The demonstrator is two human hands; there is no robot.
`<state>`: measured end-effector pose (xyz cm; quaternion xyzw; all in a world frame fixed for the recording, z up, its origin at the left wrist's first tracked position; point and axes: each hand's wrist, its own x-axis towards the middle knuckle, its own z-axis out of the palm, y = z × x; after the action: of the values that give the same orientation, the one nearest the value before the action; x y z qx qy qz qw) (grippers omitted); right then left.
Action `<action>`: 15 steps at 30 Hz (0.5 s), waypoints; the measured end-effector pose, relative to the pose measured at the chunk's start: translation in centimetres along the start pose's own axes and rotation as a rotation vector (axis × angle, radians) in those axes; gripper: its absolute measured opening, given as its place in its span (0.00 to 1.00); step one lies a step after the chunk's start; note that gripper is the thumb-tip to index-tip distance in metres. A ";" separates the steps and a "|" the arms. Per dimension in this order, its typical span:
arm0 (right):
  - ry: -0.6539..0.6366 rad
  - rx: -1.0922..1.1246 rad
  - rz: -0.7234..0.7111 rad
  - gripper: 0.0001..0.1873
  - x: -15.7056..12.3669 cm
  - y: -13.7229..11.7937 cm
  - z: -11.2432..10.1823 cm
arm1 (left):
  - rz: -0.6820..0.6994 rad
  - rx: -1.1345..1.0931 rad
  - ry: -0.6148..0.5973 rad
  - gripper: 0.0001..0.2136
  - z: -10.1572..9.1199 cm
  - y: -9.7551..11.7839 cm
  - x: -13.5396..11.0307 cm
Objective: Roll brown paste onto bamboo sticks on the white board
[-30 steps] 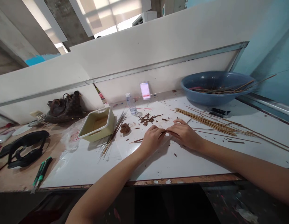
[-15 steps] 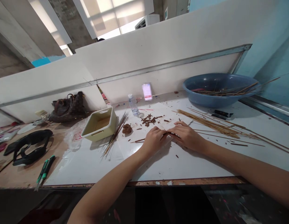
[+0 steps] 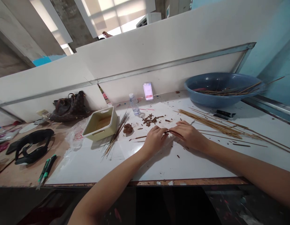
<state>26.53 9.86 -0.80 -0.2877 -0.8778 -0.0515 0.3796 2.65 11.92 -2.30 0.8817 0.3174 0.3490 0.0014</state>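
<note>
Stick (image 3: 137,137) held by left hand (image 3: 155,140), right hand (image 3: 187,135); blue basin (image 3: 207,97) holds sticks (image 3: 220,92)

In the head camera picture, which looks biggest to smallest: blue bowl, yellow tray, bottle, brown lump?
1. Blue bowl, clearly the largest.
2. Yellow tray.
3. Bottle and brown lump look about alike: the bottle is taller and the lump wider, so they tie.

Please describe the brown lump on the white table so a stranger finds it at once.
Start from the pale yellow tray on the white table. Right of it lies a fan of dark thin sticks, and the brown lump sits right of them. Unlike the scattered brown bits, it is one rounded clump.
</note>
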 end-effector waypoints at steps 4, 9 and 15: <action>-0.003 -0.057 -0.004 0.14 -0.2 -0.1 0.0 | 0.001 -0.004 0.026 0.07 0.1 0.0 -0.1; 0.021 -0.050 -0.005 0.14 0.0 -0.6 -0.2 | 0.026 -0.003 0.038 0.08 0.0 0.1 0.0; 0.029 0.014 -0.007 0.13 0.0 -0.7 -0.2 | 0.059 -0.014 0.045 0.07 0.1 0.2 0.0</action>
<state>26.32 9.24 -0.55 -0.2813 -0.8736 -0.0510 0.3938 2.79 11.74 -2.33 0.8827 0.2886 0.3708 -0.0098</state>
